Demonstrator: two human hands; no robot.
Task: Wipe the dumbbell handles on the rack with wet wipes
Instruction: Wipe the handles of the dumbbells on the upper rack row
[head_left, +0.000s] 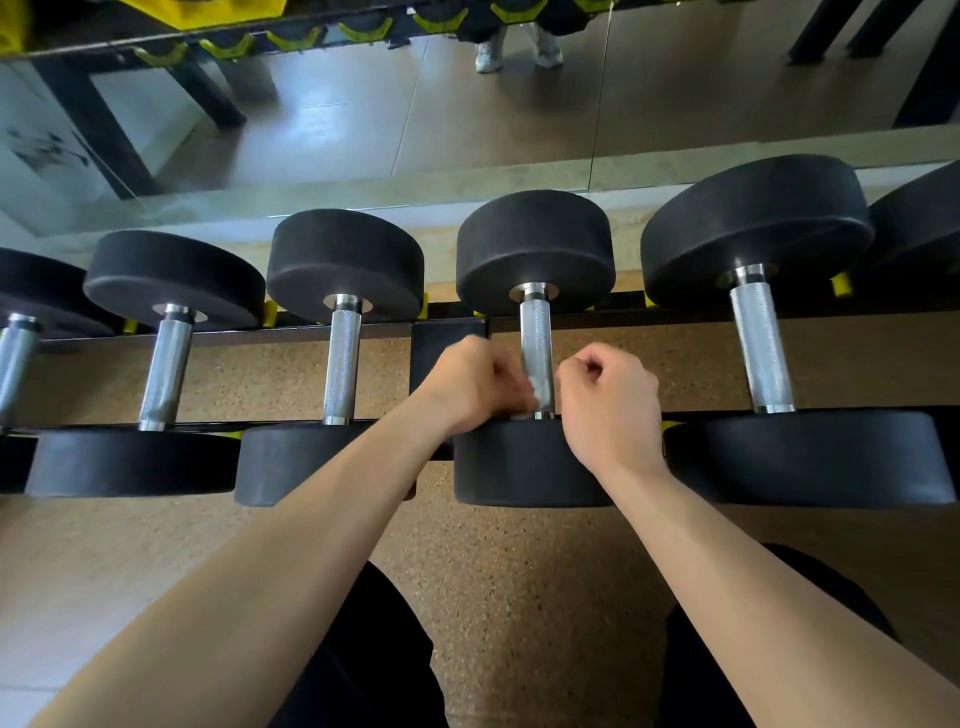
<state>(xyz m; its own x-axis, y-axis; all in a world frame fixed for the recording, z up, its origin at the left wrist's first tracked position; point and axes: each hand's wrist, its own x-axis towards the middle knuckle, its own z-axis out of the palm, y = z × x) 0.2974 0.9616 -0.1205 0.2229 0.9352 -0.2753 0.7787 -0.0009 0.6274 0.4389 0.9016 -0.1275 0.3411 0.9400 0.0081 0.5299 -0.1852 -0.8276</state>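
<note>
Mirrored wall (363, 130), six dumbbells (535, 244), one wipe (543, 395), left hand (467, 384), right hand (608, 405)

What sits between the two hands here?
Head view: the dumbbell handle, a white wet wipe at its near end, lies between left hand and right hand.
</note>
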